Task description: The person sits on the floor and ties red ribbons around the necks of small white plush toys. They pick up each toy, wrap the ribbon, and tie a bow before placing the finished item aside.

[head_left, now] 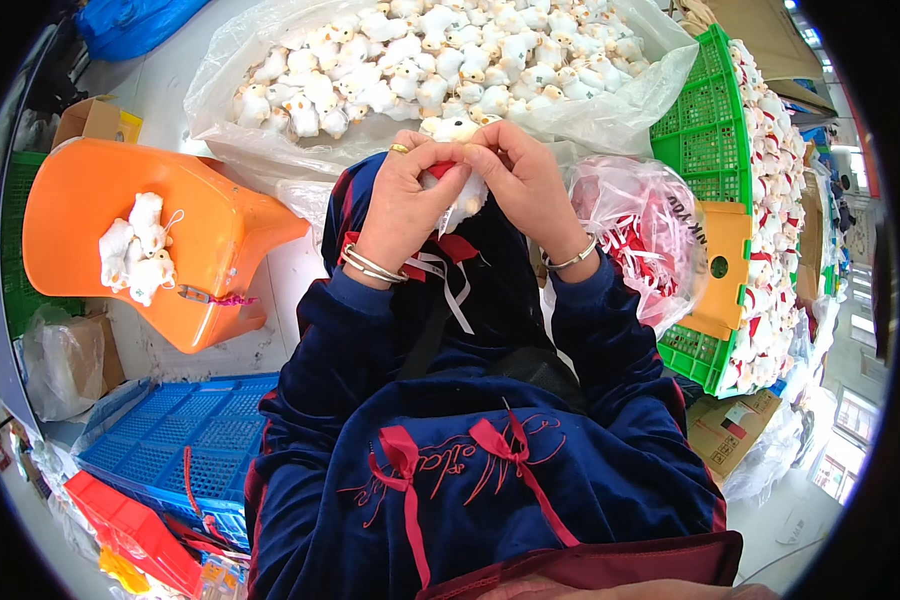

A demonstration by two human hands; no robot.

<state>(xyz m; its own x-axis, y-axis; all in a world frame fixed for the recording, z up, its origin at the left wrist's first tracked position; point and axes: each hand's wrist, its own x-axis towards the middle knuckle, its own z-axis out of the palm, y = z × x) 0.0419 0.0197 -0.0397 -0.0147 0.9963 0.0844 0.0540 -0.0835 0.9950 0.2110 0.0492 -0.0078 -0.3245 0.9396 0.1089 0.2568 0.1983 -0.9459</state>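
Nearest me, navy velvet lap; above it my left hand and right hand both pinch one small white plush toy, fingers curled closed, before the toy-filled plastic bag.

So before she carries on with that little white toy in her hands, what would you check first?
1. Both hands on the toy: left hand and right hand pinch the small white plush toy together. Ok.
2. Red piece at the toy, under the left fingertips: in place, but how it is fastened, cannot tell.
3. Supply: clear bag of white plush toys lies just ahead. Ok.
4. Bag of red and white ribbons sits beside the right wrist. Ok.
5. Orange stool to the left bears a few toys. Ok.
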